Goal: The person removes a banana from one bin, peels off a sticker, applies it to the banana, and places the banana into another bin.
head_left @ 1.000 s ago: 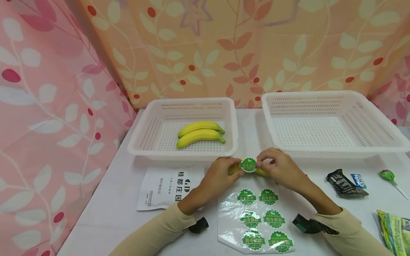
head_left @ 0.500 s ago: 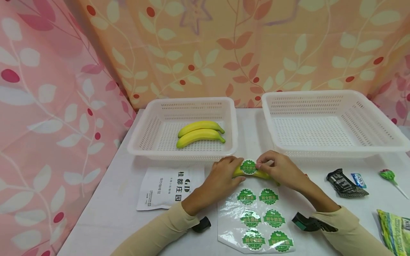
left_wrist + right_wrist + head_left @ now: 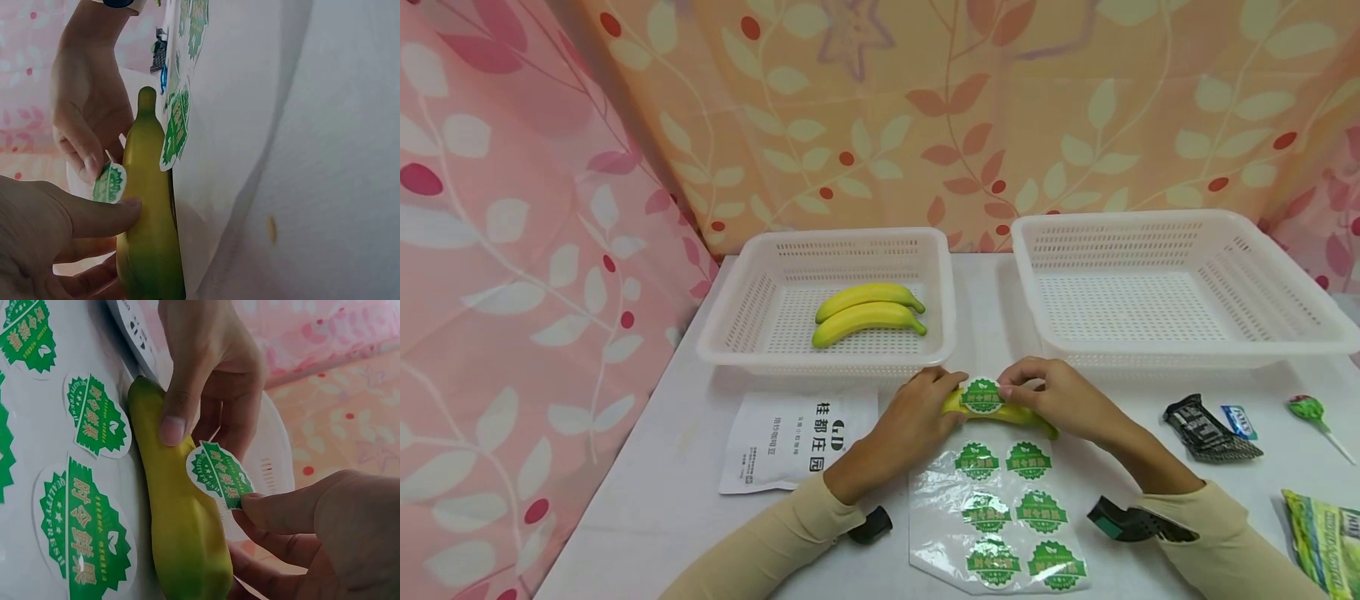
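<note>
The right hand (image 3: 1067,400) has come slightly nearer the wearer over the last second, and the sticker (image 3: 981,396) pinched at its fingertips has come down with it. More of the banana (image 3: 1017,414) shows now: a second ago only short pieces peeked out beside each hand, while now a longer yellow stretch runs between the two hands, and its green end shows more plainly just below the right hand. The left hand (image 3: 917,412) has shifted too: its thumb, which a second ago appeared to meet the sticker's edge, now rests lower, on the banana, just beside the sticker.
</note>
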`<action>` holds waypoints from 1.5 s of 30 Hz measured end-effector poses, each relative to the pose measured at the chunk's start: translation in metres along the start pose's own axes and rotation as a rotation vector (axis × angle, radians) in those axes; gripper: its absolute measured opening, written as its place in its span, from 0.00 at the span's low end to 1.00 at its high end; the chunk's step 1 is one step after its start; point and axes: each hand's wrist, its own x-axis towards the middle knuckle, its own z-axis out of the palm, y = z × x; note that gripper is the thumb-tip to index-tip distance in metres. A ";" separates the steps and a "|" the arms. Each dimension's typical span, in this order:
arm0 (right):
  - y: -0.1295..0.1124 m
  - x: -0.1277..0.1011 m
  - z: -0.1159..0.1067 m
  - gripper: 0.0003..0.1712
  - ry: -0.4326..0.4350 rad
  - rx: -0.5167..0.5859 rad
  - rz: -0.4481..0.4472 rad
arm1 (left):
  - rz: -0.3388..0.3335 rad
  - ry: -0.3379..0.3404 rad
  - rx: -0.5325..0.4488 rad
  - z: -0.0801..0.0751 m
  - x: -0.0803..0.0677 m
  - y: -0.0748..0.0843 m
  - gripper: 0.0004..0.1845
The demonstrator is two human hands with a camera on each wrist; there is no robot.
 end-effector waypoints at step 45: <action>-0.004 -0.004 0.027 0.23 0.099 -0.412 -0.271 | 0.042 0.018 0.114 0.003 0.001 0.000 0.21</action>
